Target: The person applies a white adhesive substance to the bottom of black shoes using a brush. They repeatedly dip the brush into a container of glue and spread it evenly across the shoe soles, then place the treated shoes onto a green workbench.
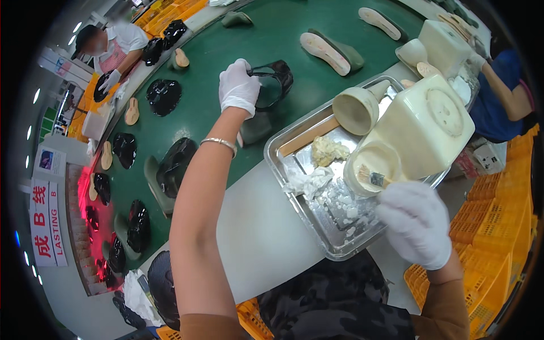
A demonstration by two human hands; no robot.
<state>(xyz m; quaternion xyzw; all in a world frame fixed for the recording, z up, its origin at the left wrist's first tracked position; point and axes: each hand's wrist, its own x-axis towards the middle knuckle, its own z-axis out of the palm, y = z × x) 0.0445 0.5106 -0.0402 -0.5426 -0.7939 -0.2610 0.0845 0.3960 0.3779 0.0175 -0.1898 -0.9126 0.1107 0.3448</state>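
Observation:
My left hand (239, 85), in a white glove, is closed on the edge of a glossy black shoe upper (281, 77). The upper is held over the green belt, its opening showing the belt through it. On the right, my gloved right hand (416, 221) is closed round a brush, whose handle is mostly hidden by the fingers. The brush (375, 178) has its bristles down in a cream cup (388, 156) of pale glue. That cup stands in a metal tray (334, 249), beside a big cream plastic jug (396, 127) lying tilted.
A second cream cup (357, 110), a glue clump (328, 150) and crumpled white tissue (309, 182) share the tray. The green belt (209, 62) carries shoe lasts (326, 54), insoles and black uppers (164, 96). Co-workers (116, 48) stand left and right; orange crates (481, 221) are stacked at right.

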